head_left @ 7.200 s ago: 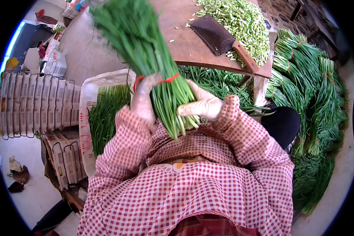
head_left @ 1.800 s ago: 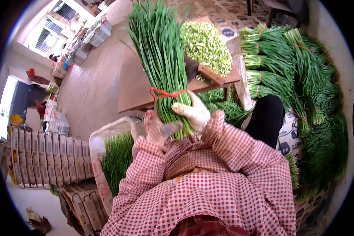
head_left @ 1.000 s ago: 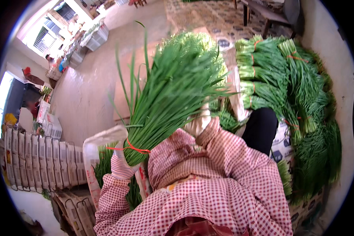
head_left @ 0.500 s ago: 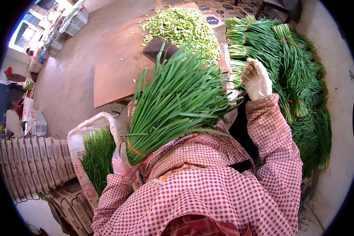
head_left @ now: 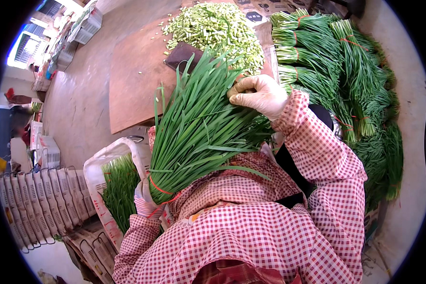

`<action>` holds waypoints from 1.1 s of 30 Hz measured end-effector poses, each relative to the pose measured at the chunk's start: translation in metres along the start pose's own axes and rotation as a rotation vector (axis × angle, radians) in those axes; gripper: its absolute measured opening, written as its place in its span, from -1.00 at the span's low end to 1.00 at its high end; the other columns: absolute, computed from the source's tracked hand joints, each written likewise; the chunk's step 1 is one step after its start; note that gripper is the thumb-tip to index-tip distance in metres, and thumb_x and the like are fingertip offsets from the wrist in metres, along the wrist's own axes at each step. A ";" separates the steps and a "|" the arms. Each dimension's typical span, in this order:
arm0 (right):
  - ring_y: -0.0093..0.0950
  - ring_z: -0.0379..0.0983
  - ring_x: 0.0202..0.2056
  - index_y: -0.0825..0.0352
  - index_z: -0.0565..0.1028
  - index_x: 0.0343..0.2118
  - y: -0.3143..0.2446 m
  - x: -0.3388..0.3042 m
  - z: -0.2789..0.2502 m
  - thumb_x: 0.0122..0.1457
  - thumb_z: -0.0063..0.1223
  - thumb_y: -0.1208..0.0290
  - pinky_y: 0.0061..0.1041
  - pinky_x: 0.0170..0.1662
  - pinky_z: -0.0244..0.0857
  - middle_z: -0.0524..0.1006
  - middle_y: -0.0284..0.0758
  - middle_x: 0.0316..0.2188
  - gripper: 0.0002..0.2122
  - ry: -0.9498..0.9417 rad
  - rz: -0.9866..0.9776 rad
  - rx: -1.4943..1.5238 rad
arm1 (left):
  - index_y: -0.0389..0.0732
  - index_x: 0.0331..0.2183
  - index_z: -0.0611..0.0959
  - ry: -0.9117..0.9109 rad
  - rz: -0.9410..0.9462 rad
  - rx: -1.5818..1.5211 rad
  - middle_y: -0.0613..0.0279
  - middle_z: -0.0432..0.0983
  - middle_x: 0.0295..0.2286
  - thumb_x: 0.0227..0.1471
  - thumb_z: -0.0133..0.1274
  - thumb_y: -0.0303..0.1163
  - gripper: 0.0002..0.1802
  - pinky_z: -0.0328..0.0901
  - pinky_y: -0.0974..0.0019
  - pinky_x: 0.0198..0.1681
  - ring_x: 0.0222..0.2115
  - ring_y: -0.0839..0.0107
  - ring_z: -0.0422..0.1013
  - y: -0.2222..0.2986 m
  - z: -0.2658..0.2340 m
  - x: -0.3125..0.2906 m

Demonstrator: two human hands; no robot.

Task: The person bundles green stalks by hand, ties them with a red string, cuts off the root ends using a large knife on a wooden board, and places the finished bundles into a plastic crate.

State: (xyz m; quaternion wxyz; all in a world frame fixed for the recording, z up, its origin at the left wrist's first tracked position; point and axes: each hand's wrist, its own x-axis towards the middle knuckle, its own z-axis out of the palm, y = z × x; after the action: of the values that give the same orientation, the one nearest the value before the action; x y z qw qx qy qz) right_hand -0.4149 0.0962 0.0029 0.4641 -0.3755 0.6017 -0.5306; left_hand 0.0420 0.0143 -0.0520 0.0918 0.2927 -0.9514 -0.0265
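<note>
A large bunch of garlic chives leans across my lap, its leaves fanning up and away from me. A red band circles its lower end. Down at that banded end, my left hand, in a striped glove, is closed around the stalks; its fingers are mostly hidden. My right hand, in a pale thin glove, pinches at leaves near the upper right of the bunch. Beyond the leaf tips, a dark, flat blade-like piece lies on the brown board.
Cut pale-green stalk pieces are heaped at the board's far end. Banded chive bundles are piled along my right. On my left stands a white basket holding more chives, with a row of stacked crates past it.
My right hand has come left and inward from beside the piled bundles to the leaves of the held bunch, its fingers closing. My left hand keeps its hold.
</note>
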 end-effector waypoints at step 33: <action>-0.68 0.43 -0.39 0.44 0.56 -0.27 0.051 -0.059 -0.007 0.17 0.08 0.47 -0.65 -0.26 0.33 0.57 -0.40 -0.42 -0.85 0.274 -0.185 0.159 | -0.32 0.02 0.36 0.073 -0.051 -0.029 -0.20 0.38 -0.16 -0.31 0.36 -0.07 -0.09 0.37 -0.01 -0.16 -0.21 -0.15 0.38 -0.013 -0.003 0.003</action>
State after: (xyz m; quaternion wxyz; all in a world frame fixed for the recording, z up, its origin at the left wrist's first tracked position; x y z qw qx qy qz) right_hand -0.4029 0.1617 -0.0376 0.3552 -0.3153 0.5784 -0.6632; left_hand 0.0475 0.0014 -0.0496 0.1301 0.3163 -0.9391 -0.0319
